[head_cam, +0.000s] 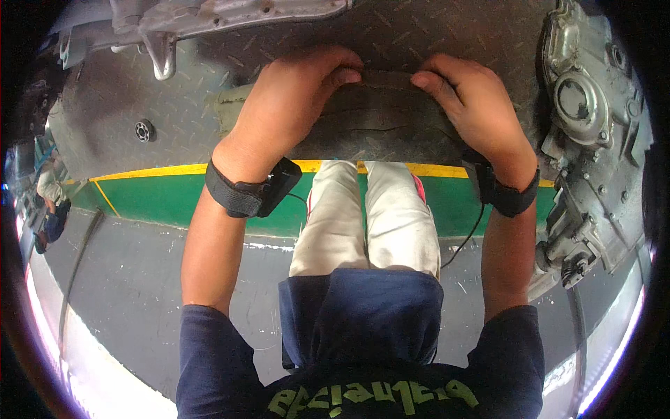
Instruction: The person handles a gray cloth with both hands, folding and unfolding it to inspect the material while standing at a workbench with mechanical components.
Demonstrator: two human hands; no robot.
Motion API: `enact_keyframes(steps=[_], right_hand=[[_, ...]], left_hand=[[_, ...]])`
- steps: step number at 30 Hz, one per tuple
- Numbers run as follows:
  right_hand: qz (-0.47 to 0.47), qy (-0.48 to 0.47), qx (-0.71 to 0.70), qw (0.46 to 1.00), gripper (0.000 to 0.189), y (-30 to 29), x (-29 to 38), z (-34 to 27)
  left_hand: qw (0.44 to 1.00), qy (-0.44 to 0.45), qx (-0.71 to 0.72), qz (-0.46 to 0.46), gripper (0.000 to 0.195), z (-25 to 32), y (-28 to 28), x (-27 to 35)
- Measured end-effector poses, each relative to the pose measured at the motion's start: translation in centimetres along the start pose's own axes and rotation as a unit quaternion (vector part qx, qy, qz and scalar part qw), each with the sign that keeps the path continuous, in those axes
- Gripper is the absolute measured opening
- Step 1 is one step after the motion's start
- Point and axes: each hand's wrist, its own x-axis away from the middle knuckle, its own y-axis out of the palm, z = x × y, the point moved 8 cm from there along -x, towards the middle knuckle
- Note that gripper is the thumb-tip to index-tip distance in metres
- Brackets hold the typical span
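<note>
A dull olive-grey cloth (377, 118) lies spread and creased over a dark diamond-plate metal surface (188, 99). My left hand (293, 99) pinches the cloth's far edge between thumb and curled fingers. A short way to the right, my right hand (471, 99) grips the same edge in a similar pinch. The stretch of edge between both hands is slightly raised. Part of the cloth's left side passes behind my left hand and wrist. Each wrist wears a black strap with a small black device; the one on the left (280, 186) has a thin cable.
A ball bearing (144, 130) rests on the plate at left. A cast-metal part (225, 21) spans the upper left. A large gearbox-like metal housing (586, 110) stands at right. Beyond the plate's yellow edge runs green floor (157, 196). Another person (52, 194) is far left.
</note>
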Motion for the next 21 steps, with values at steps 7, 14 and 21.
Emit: enact_keyframes(steps=[7, 14, 21], right_hand=[[-0.019, 0.078, -0.078, 0.994, 0.039, -1.4, 1.0, 2.2], [-0.023, 0.08, -0.089, 0.993, 0.028, -1.6, 1.2, 2.7], [-0.015, 0.037, -0.026, 0.999, 0.03, -1.2, 0.9, 2.6]], left_hand=[[1.0, -0.017, -0.009, 0.001, 0.018, -0.7, -0.5, 0.6], [0.999, -0.034, 0.033, -0.008, 0.015, -0.9, -0.8, 0.8], [0.999, -0.028, -0.007, 0.031, 0.012, -1.8, -0.8, 0.9]])
